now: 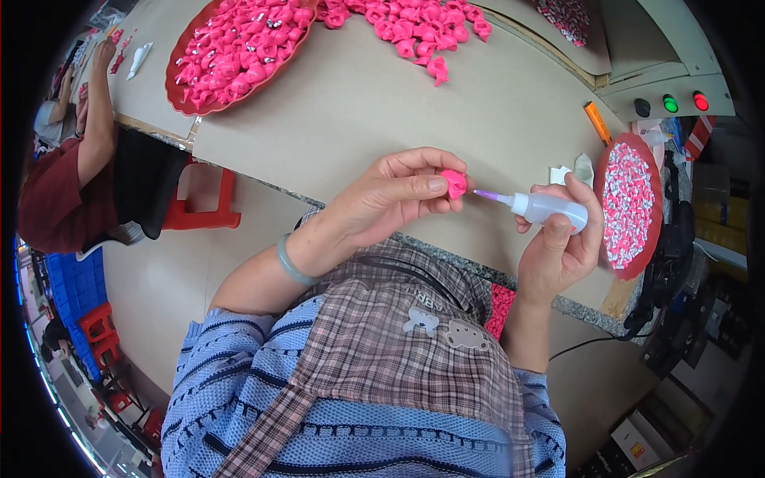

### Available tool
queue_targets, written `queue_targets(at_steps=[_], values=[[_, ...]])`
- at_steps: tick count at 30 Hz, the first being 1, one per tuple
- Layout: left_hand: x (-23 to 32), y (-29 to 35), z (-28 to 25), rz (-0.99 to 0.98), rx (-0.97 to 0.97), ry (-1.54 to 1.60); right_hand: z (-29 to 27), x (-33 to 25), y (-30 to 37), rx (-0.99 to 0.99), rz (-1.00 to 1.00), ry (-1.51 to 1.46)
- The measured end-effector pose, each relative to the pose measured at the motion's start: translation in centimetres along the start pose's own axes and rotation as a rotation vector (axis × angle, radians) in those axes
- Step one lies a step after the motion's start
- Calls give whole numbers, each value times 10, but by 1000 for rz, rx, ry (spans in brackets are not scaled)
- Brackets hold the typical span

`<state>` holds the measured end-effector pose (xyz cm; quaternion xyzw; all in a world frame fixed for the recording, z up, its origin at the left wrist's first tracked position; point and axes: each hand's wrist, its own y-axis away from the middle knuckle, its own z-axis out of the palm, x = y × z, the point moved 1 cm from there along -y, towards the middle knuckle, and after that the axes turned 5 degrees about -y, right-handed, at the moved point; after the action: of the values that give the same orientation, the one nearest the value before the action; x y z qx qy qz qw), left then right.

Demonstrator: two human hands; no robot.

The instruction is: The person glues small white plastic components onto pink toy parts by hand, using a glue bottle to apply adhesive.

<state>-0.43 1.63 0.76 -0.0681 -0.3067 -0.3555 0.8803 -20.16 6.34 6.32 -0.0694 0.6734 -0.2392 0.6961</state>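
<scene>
Between the thumb and fingers of my left hand (398, 191) I pinch a small bright pink moulded piece (455, 184). My right hand (562, 239) is wrapped round a white squeeze bottle (550, 209) lying nearly level, with a thin purple-tipped nozzle (490, 195). The nozzle's end points left at the pink piece, very close to it; whether they touch I cannot tell. Both hands are above the near edge of the table. Beyond them, many like pink pieces (422, 32) lie loose on the table.
A red scalloped tray (177, 88) heaped with pink pieces stands at the far left. On the right are a red tray (658, 191) of small pink-and-white parts, an orange marker (596, 123) and a machine with lit buttons (670, 103). A co-worker (72, 183) sits at the left.
</scene>
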Motion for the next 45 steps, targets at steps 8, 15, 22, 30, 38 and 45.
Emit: queue_targets(at_steps=[8, 15, 22, 30, 38, 45], values=[[2, 1, 7, -20, 7, 9, -1, -1, 6, -31, -93, 130], [1, 1, 4, -37, 10, 12, -4, 4, 7, -85, -134, 301], [1, 2, 4, -36, 9, 14, -2, 3, 6, -92, -135, 311], [-1, 1, 2, -43, 15, 4, -2, 4, 6, -123, -143, 333], [-2, 1, 0, -49, 14, -5, -2, 4, 6, -120, -146, 345], [-2, 1, -2, -79, 6, -8, -2, 6, 7, -111, -208, 377]])
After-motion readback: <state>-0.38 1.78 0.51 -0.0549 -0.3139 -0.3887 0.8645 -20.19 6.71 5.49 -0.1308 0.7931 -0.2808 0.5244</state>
